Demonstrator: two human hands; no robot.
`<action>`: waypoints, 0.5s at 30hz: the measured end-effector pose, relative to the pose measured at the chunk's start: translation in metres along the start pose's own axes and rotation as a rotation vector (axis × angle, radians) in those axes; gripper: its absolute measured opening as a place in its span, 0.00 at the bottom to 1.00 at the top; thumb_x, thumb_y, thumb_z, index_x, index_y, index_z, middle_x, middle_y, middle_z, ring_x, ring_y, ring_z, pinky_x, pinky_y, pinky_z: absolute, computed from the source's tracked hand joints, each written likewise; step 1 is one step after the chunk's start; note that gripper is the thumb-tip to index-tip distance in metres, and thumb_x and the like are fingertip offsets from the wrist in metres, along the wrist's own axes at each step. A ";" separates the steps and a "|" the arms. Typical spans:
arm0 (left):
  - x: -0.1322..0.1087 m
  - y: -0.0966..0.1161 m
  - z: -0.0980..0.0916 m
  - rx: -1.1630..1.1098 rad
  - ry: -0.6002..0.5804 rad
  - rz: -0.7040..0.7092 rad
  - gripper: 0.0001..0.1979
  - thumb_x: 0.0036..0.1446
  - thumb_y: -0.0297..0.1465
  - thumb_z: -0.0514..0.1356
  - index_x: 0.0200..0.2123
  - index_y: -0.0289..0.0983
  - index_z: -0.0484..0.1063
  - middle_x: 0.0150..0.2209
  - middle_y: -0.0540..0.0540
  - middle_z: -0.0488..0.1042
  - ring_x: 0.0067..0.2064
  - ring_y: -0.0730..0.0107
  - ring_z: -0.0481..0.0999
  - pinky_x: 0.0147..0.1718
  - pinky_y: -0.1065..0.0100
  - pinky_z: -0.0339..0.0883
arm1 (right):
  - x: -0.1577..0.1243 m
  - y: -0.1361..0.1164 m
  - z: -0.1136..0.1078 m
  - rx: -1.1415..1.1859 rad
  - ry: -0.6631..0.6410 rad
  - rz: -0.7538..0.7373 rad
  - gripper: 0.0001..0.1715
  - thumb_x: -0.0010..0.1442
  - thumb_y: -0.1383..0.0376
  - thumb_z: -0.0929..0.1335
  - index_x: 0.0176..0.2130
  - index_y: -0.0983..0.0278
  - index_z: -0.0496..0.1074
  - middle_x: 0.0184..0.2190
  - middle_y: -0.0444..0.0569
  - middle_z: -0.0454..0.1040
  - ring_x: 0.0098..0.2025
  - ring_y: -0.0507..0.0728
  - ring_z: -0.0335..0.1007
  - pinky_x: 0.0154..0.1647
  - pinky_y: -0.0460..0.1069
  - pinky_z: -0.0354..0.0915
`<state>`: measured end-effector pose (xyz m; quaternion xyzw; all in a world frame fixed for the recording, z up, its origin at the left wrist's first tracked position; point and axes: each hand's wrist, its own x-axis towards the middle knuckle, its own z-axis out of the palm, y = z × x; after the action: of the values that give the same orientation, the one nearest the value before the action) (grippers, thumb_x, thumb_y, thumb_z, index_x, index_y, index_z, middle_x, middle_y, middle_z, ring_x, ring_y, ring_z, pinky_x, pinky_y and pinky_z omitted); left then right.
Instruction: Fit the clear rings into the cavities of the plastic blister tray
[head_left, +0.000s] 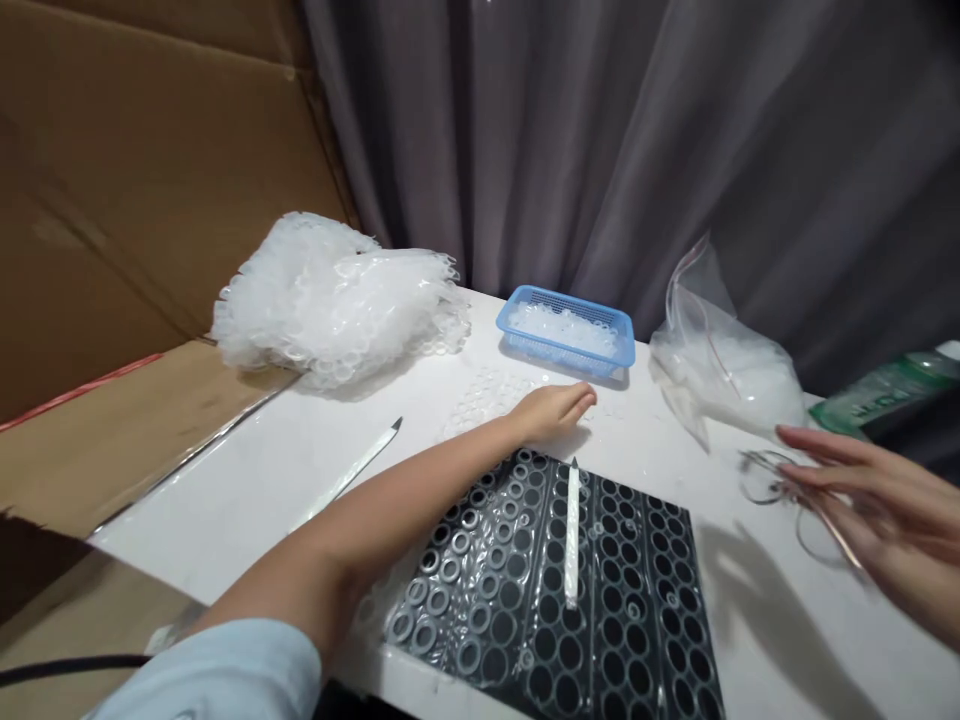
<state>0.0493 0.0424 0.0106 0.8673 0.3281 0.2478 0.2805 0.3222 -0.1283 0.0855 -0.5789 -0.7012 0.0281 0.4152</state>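
My left hand (553, 412) reaches across to the far edge of a black sheet (630, 590) printed with circles. Its fingers are drawn together; whatever may be in them is hidden. Small clear rings (487, 395) lie scattered beside that hand. Grey rings (439, 600) sit in the sheet's left columns, under shiny film. On the sheet rests a slim white tool (572, 540) with a dark pointed tip; a similar white tool (360, 465) lies left of my forearm. Above the table at right, my right hand (885, 500) holds what look like metal scissors (761, 478) with thin loop handles, partly blurred.
A blue basket (628, 350) of clear little pieces stands at the back. Left of it is a heap of clear plastic sheets (337, 300). A zip bag (727, 370) and a green bottle (889, 390) are at right. Cardboard (150, 180) and a grey curtain (555, 130) border the table.
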 end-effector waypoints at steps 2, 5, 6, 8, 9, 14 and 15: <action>-0.014 0.034 -0.010 0.084 0.064 0.371 0.17 0.64 0.40 0.45 0.41 0.37 0.69 0.37 0.44 0.75 0.36 0.68 0.74 0.34 0.68 0.64 | -0.022 -0.057 0.026 0.150 0.077 -0.024 0.06 0.56 0.59 0.69 0.36 0.49 0.78 0.47 0.51 0.74 0.46 0.65 0.73 0.39 0.59 0.73; -0.044 0.084 -0.033 0.089 0.201 0.856 0.18 0.60 0.46 0.54 0.38 0.38 0.70 0.32 0.48 0.74 0.31 0.74 0.73 0.29 0.73 0.65 | -0.040 -0.112 0.056 0.411 0.150 -0.020 0.10 0.58 0.66 0.69 0.39 0.51 0.77 0.46 0.50 0.72 0.45 0.62 0.73 0.37 0.56 0.74; -0.055 0.098 -0.042 0.084 0.276 0.906 0.16 0.59 0.45 0.56 0.37 0.37 0.70 0.32 0.48 0.74 0.30 0.76 0.73 0.29 0.74 0.65 | -0.044 -0.123 0.063 0.470 0.148 -0.020 0.09 0.58 0.66 0.69 0.38 0.51 0.77 0.46 0.50 0.72 0.45 0.61 0.73 0.37 0.55 0.75; -0.078 0.115 -0.058 0.102 0.351 0.943 0.13 0.59 0.42 0.57 0.36 0.38 0.71 0.31 0.49 0.73 0.28 0.78 0.72 0.28 0.76 0.65 | -0.052 -0.139 0.074 0.541 0.156 -0.017 0.08 0.59 0.65 0.68 0.38 0.52 0.77 0.45 0.50 0.72 0.46 0.61 0.73 0.38 0.55 0.75; -0.089 0.120 -0.064 0.119 0.353 0.952 0.10 0.60 0.39 0.58 0.35 0.38 0.71 0.30 0.50 0.73 0.27 0.79 0.72 0.27 0.76 0.65 | -0.056 -0.146 0.078 0.570 0.179 -0.006 0.08 0.60 0.65 0.68 0.38 0.51 0.77 0.44 0.51 0.72 0.46 0.61 0.73 0.38 0.55 0.75; -0.127 0.119 -0.080 0.347 0.227 0.815 0.10 0.62 0.31 0.52 0.35 0.42 0.73 0.28 0.52 0.74 0.24 0.78 0.70 0.23 0.73 0.61 | -0.072 -0.164 0.092 0.593 0.166 0.030 0.06 0.57 0.66 0.70 0.34 0.53 0.77 0.50 0.49 0.69 0.48 0.61 0.72 0.42 0.58 0.75; -0.129 0.116 -0.081 0.412 0.188 0.761 0.11 0.63 0.31 0.51 0.36 0.43 0.73 0.28 0.53 0.74 0.24 0.78 0.70 0.22 0.73 0.60 | -0.073 -0.162 0.093 0.549 0.151 0.057 0.06 0.57 0.66 0.70 0.34 0.54 0.77 0.51 0.49 0.68 0.49 0.61 0.71 0.45 0.59 0.73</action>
<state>-0.0362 -0.0957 0.1121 0.9378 0.0519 0.3408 -0.0406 0.1368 -0.2013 0.0689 -0.4646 -0.6178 0.1855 0.6067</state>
